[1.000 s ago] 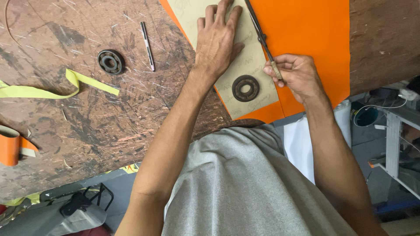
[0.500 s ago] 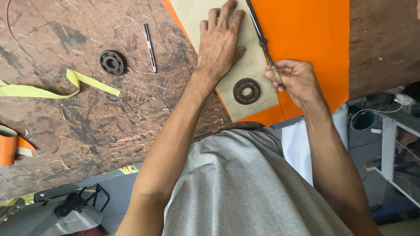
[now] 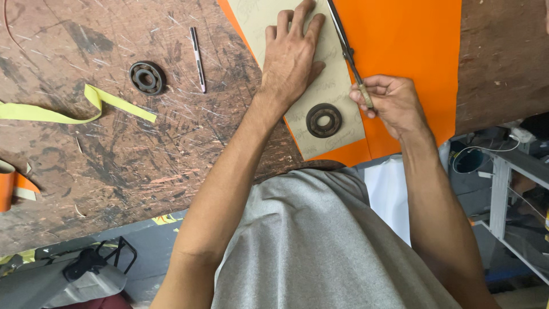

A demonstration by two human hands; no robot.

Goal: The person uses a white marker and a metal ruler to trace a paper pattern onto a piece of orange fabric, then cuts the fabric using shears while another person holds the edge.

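right hand (image 3: 392,103) grips knife (image 3: 346,48) beside template (image 3: 320,86).

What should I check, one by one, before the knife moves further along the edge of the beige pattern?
1. Left hand lies flat on the beige cardboard pattern: ok.
2. Left fingers sit apart from the thin dark blade running along the pattern's right edge: ok, though close.
3. Round metal bearing ring rests on the pattern's near end as a weight: ok.
4. Right hand grips the knife's wooden handle: ok.
5. Orange sheet lies flat under the pattern: ok; its far end is out of view, cannot tell.
6. Blade tip position: cannot tell, it leaves the picture.
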